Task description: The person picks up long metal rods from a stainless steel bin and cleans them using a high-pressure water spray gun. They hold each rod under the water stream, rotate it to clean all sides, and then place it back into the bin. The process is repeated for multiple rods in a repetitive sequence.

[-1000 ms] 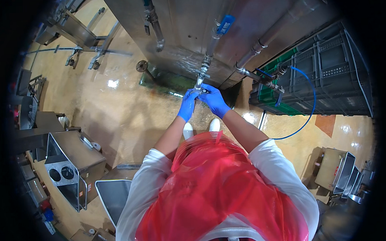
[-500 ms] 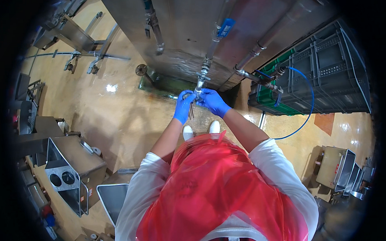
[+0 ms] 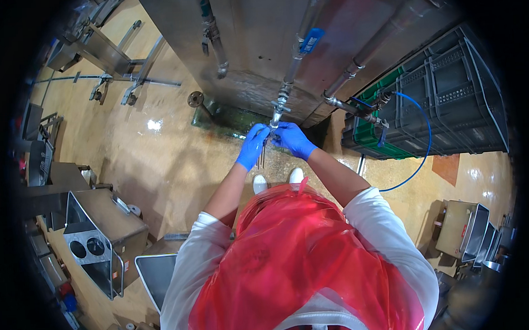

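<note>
My left hand [image 3: 253,143] and my right hand [image 3: 291,138], both in blue gloves, are together at the mouth of a vertical metal tap [image 3: 277,114] on the middle pipe. The fingers of both are bent and close round something small and metallic, partly hidden. Thin rod-like pieces [image 3: 262,159] hang below them, between the gloves; I cannot tell whether they are metal or partly running water. A blue valve handle [image 3: 311,40] sits higher on that pipe. My white boots and red apron are below.
A steel panel [image 3: 258,29] carries more pipes. Stacked grey and green crates [image 3: 450,92] stand right, beside a blue hose [image 3: 425,164]. Steel wheeled carts [image 3: 109,51] and bins [image 3: 116,213] stand left; more bins [image 3: 465,233] are lower right. A flanged stub [image 3: 195,98] rises from the floor.
Both hands have shifted slightly down at the tap mouth since a second ago, and the thin pieces below them now show more. The left hand's fingers have changed position slightly.
</note>
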`<state>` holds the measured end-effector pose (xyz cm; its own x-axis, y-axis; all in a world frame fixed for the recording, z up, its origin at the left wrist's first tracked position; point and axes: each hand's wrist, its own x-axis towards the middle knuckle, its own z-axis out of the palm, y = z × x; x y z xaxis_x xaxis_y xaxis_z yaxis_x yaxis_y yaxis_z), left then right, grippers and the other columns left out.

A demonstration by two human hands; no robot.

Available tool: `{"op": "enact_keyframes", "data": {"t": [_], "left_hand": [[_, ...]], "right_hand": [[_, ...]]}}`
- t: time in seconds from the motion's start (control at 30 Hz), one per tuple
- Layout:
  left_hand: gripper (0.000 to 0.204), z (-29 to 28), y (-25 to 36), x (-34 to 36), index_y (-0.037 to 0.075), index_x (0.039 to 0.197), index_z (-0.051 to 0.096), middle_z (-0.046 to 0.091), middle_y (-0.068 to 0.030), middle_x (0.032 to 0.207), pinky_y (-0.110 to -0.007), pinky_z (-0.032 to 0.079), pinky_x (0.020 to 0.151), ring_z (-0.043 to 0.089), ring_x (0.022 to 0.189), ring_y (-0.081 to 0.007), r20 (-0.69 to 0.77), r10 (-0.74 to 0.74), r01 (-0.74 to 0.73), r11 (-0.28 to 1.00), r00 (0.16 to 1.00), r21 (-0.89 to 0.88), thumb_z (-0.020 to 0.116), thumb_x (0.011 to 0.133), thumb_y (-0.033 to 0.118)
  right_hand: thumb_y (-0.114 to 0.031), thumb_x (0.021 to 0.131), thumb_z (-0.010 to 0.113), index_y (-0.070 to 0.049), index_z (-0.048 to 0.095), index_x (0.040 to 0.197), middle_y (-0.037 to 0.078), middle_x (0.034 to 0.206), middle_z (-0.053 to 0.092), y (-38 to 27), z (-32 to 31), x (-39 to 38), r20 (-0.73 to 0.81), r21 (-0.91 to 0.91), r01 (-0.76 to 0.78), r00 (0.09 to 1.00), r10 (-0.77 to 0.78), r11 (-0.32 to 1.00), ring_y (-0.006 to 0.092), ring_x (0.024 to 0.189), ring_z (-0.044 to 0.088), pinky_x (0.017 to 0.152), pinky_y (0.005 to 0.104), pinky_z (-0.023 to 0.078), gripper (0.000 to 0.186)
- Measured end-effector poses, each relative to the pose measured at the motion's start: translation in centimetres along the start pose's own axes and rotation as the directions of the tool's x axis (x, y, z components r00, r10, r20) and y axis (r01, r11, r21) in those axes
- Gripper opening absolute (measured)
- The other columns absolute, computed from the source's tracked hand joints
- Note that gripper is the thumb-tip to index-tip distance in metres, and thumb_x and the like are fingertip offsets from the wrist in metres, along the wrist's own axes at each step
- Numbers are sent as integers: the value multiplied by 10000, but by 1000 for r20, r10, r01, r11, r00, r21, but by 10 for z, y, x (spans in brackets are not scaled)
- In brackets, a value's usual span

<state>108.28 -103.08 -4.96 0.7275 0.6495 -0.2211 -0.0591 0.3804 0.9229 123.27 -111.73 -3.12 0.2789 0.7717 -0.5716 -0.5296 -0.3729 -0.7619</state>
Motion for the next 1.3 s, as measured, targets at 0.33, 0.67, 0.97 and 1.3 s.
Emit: {"op": "enact_keyframes", "data": {"t": [0.33, 0.67, 0.97, 1.3], "left_hand": [[120, 42, -6, 19, 75, 1017, 680, 651, 13, 905, -271, 504, 782, 589, 837, -85, 41, -87, 79, 984, 995, 161, 702, 902, 102], [285, 28, 72, 12, 4, 962, 716, 709, -60, 838, -299, 527, 718, 640, 770, -120, -245, 263, -137, 891, 933, 433, 834, 831, 229], [396, 86, 118, 31, 10, 854, 741, 694, -262, 821, -496, 539, 770, 692, 821, -427, -128, 258, -1, 446, 958, 895, 663, 823, 398], [387, 70, 165, 39, -15, 1046, 720, 725, -221, 998, -428, 558, 827, 709, 907, -353, 438, 157, -461, 168, 885, 871, 777, 785, 265]], "right_hand": [[77, 895, 586, 6, 621, 1265, 99, 1185, 662, 12, -34, -25, 0, 86, 83, 996, -84, 993, 210, 1046, 670, 925, 327, 562, 379], [55, 874, 621, 5, 612, 1301, 83, 1063, 684, 8, 3, -16, 105, -30, 182, 978, -178, 983, 191, 951, 688, 841, 323, 562, 430], [-19, 791, 707, -52, 683, 1160, 170, 1023, 668, -3, -23, -75, 298, -800, 539, 739, -604, 264, 364, 923, 650, 854, 426, 541, 371], [-36, 984, 567, -14, 689, 1169, 92, 989, 680, 5, -68, -173, -286, -362, 267, 880, -379, 893, 153, 886, 660, 812, 303, 567, 222]]}}
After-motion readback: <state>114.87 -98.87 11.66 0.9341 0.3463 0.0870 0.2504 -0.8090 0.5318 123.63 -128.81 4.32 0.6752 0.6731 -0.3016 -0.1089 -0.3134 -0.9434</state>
